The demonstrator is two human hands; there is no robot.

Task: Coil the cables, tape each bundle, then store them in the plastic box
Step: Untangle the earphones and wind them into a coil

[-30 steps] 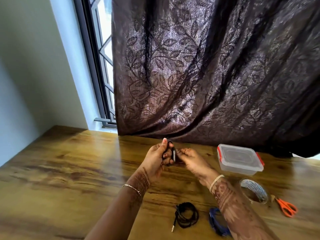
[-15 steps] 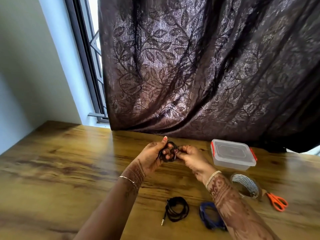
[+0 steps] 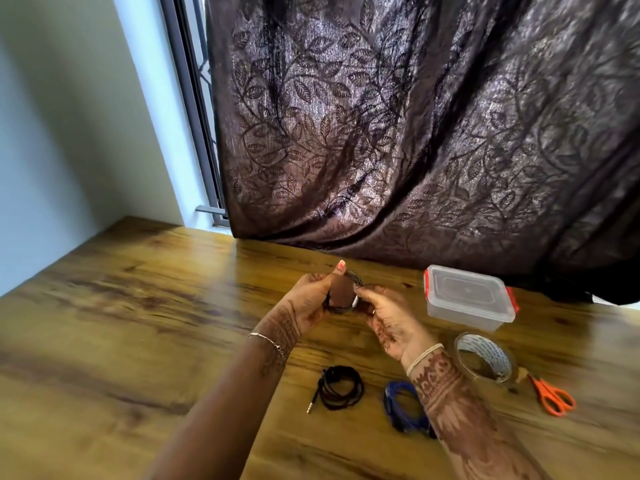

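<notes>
**A:** Head view. What are the hands doing?

**B:** Both are raised just above the wooden bench [image 3: 138,306], close together towards its far side. The left hand [image 3: 306,301] grips a small held coil [image 3: 356,281] of dark cable, its thumb laid upright across the loops. The right hand [image 3: 391,322] pinches the coil's right side. The likely reason is that one hand keeps the loops from springing open while the other works a wrap around them.

**A:** How does that coil look?

**B:** It is thin and dark, wound in tight rounds, with a pale speck at its lower right edge, perhaps a plug. A brown band crosses it under the thumb. Blur leaves it unclear whether that is tape or the thumb itself.

**A:** And the other cables?

**B:** Two lie on the bench nearer the person. A black bundle [image 3: 341,388] has a metal jack plug poking out at its left. Just to its right is a blue bundle [image 3: 398,403], partly hidden by the right forearm. Whether either is taped cannot be told.

**A:** Supplies?

**B:** They sit to the right, within easy reach. There is a clear plastic box [image 3: 460,315] with red clips, its lid on and apparently empty. In front of it is a tape roll [image 3: 491,351], with orange scissors [image 3: 554,398] beside that. A dark leaf-patterned curtain [image 3: 415,133] hangs behind.
</notes>
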